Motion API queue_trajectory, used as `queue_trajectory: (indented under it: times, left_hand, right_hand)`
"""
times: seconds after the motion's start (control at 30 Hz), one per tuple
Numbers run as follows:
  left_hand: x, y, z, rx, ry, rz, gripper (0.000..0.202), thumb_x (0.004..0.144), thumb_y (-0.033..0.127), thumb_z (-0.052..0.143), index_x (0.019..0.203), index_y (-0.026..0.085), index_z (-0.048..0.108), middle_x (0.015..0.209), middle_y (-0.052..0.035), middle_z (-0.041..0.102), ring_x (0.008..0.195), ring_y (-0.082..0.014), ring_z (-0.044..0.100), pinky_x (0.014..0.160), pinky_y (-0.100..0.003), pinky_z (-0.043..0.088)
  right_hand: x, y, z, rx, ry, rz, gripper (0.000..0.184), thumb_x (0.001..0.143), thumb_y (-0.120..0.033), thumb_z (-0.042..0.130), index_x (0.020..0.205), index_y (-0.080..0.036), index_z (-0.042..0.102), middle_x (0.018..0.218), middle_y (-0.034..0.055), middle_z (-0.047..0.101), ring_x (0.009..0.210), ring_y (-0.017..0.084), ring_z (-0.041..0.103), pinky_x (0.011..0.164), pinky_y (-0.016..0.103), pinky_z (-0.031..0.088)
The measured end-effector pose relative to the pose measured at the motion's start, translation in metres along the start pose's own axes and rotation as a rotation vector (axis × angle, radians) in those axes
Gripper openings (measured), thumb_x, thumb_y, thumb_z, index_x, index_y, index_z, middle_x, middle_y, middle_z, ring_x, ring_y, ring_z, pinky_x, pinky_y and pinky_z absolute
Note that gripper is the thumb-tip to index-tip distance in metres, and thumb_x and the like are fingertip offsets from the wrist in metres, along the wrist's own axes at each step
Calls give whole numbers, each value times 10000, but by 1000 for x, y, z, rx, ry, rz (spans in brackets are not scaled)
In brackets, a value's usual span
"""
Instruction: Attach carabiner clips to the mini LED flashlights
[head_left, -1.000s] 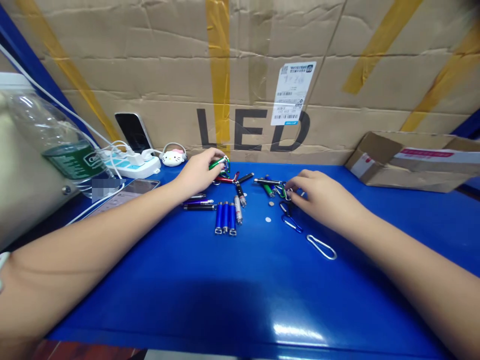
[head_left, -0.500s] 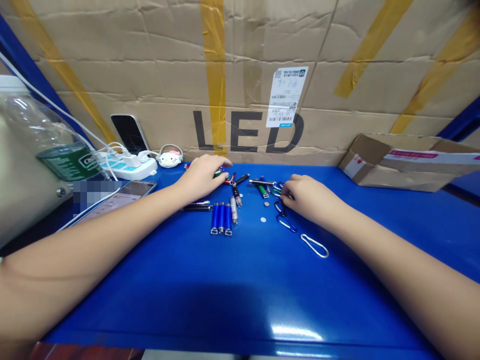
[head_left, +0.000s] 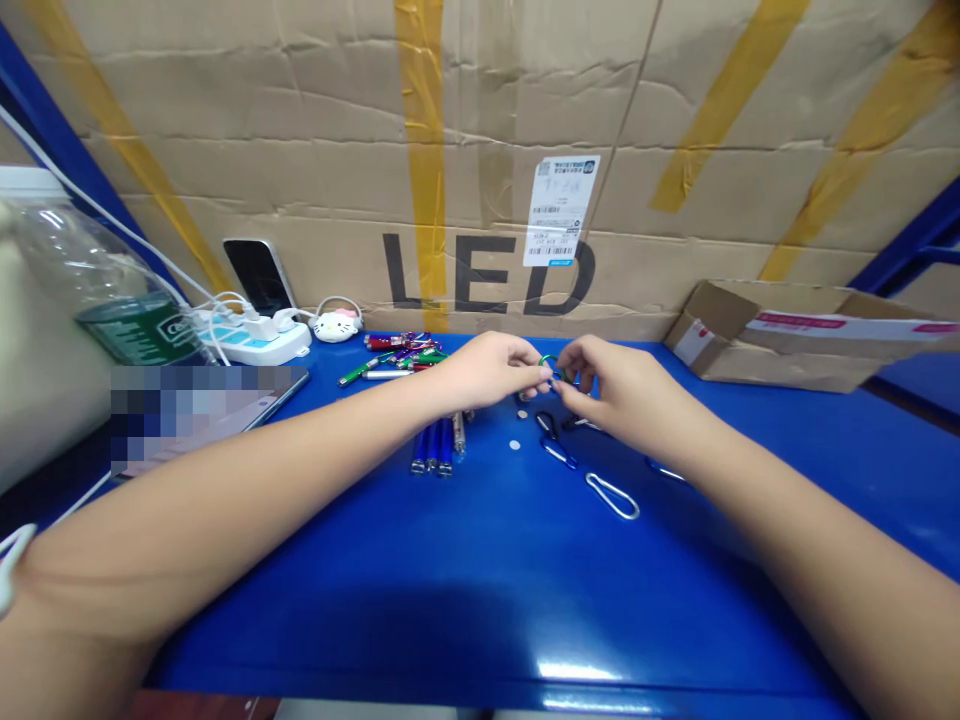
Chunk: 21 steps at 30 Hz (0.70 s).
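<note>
My left hand (head_left: 491,368) and my right hand (head_left: 611,385) meet above the blue table (head_left: 480,560), both pinching a small green carabiner (head_left: 550,364) between the fingertips. Under the left wrist lie three blue mini flashlights (head_left: 431,450) side by side. A silver carabiner (head_left: 612,495) and a blue carabiner (head_left: 559,454) lie flat just below my right hand. Two small round button cells (head_left: 514,444) sit between them. A heap of coloured flashlights (head_left: 397,352) lies at the back left.
A big cardboard box marked LED (head_left: 487,180) walls the back. A power strip (head_left: 255,338), a leaning phone (head_left: 259,277) and a white cat-shaped gadget (head_left: 335,324) stand back left. A plastic bottle (head_left: 97,290) is at far left, an open carton (head_left: 795,335) at right.
My left hand left the flashlight heap at the back and moved right to meet my right hand. Both now pinch the green carabiner, lifted off the table.
</note>
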<state>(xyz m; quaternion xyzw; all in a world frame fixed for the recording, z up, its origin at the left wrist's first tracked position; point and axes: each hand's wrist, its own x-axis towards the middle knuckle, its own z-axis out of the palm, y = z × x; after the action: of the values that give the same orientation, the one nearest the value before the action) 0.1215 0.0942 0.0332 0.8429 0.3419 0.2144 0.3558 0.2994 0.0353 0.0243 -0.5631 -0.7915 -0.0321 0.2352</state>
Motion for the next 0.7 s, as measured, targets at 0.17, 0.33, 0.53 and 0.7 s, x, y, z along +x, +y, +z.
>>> queue_trajectory:
  times: [0.17, 0.33, 0.53, 0.7]
  left_hand:
    - [7, -5, 3, -33, 5, 2, 170, 835, 255, 574, 811, 125, 680, 799, -41, 711, 742, -122, 637, 699, -242, 474]
    - [7, -9, 7, -21, 18, 33, 199, 838, 305, 585, 819, 127, 672, 796, -42, 710, 715, -123, 631, 687, -253, 481]
    - [3, -5, 6, 1, 6, 104, 258, 895, 331, 509, 866, 128, 666, 861, -47, 719, 769, -125, 638, 768, -280, 499]
    - [5, -25, -12, 498, -80, 346, 257, 910, 209, 456, 1075, 184, 650, 1131, -41, 671, 1025, -161, 599, 917, -314, 434]
  right_hand:
    - [1, 0, 4, -72, -87, 56, 228, 881, -309, 487, 1047, -163, 545, 868, 78, 677, 730, 185, 617, 590, 250, 365]
    - [1, -5, 0, -274, -241, 79, 237, 938, -335, 381, 885, -177, 549, 885, 95, 677, 714, 200, 613, 558, 268, 305]
    - [-2, -14, 1, -417, -281, 121, 299, 963, -369, 308, 1021, -152, 505, 901, 127, 678, 743, 244, 648, 547, 285, 302]
    - [-2, -17, 4, -468, -289, 156, 294, 960, -324, 280, 1062, -143, 487, 895, 139, 682, 768, 272, 658, 578, 292, 335]
